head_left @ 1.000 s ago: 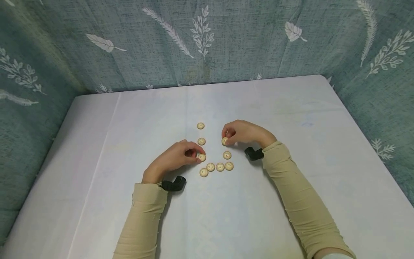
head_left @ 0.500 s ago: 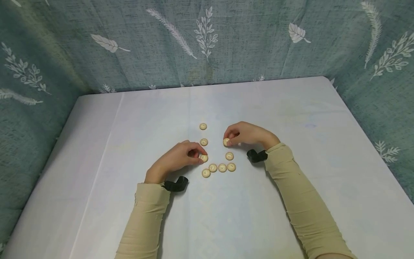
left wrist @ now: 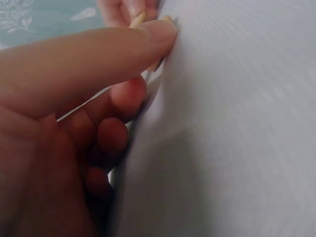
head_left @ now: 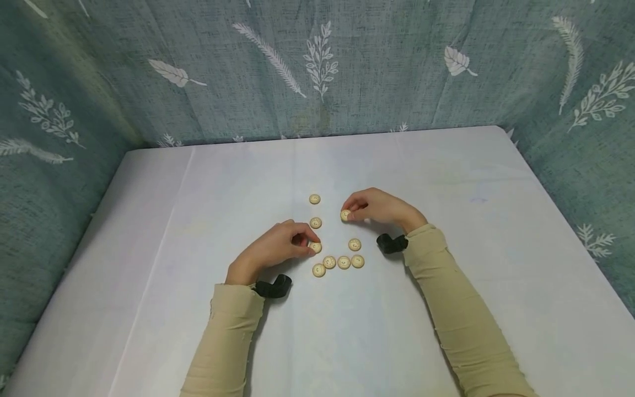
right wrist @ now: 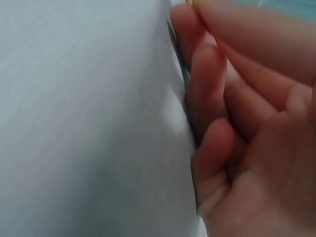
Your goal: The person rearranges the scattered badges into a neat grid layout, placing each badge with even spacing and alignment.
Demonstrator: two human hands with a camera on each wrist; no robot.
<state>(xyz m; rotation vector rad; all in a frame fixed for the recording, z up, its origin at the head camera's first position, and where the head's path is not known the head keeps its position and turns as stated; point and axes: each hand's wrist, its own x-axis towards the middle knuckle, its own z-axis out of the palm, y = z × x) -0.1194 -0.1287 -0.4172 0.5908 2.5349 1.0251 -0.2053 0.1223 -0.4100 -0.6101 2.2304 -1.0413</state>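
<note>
In the head view, my left hand (head_left: 279, 248) pinches a round cream button (head_left: 315, 247) at the table surface, thumb and forefinger at its edges. Two more buttons lie above it in a column, the nearer button (head_left: 315, 223) and the far button (head_left: 315, 199). My right hand (head_left: 379, 207) pinches another button (head_left: 345, 215) between thumb and forefinger, across from the column. Below that hand lies a single button (head_left: 354, 244). A bottom row of several buttons (head_left: 344, 262) runs between the two sides. In the left wrist view, my thumb (left wrist: 113, 54) hides most of the held button.
A white cloth covers the table (head_left: 223, 182). Behind it and at both sides hangs a green curtain (head_left: 377, 71) with white leaf prints. Black wrist-camera mounts, a left one (head_left: 274, 286) and a right one (head_left: 392, 243), stick out inward close to the table.
My right hand has drawn its button farther from the one below it, a little up and left. The left hand stays at its button. The whole head view has shifted slightly.
</note>
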